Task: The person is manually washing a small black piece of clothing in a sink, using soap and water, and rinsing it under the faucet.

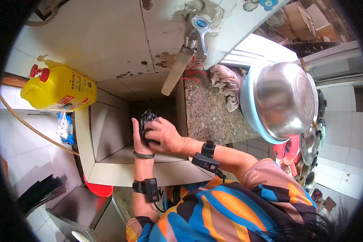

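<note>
Above the tiled sink basin (109,130), my two hands meet around a crumpled, shiny black bundle (147,116), which looks like a plastic bag. My left hand (140,140) supports it from the left, with one digit pointing up and the others hidden behind it. My right hand (166,134) is curled over it from the right, its fingertips slightly blurred against the black surface. A dark bangle (143,155) circles my left wrist. Over the basin hangs a pale tube (175,74) fitted to the lever tap (199,36).
A yellow jug (63,89) with a red cap stands on the basin's left rim. To the right, a granite counter (208,121) carries a crumpled cloth (225,83) and a metal bowl (282,96) upturned over a light-blue basin (247,99). A red basin (99,189) sits lower left.
</note>
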A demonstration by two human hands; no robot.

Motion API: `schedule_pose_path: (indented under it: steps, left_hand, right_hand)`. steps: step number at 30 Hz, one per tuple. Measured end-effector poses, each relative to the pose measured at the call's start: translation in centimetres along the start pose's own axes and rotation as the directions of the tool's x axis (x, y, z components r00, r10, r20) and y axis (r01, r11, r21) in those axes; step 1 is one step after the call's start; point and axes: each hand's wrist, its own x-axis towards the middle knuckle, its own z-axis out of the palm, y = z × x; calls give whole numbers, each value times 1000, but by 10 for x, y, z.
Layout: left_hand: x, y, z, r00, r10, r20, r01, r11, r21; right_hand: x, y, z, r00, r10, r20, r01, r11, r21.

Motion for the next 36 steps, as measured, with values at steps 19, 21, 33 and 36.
schedule_pose_path:
  steps: [19,21,33,36]
  left_hand:
    - [17,-6,44,633,750,-192,-348,496,796]
    - [20,-5,48,595,803,-28,-339,283,897]
    - [79,-23,6,603,794,79,-256,99,962]
    - [90,-28,15,576,783,237,-291,-75,954]
  right_hand:
    - [29,11,5,728,685,8,-575,605,552]
    - [30,15,6,575,799,176,-638,303,708]
    - [-20,52,-7,650,744,-156,-643,648,408]
    - [-13,28,-44,648,740,-181,-629,653,422]
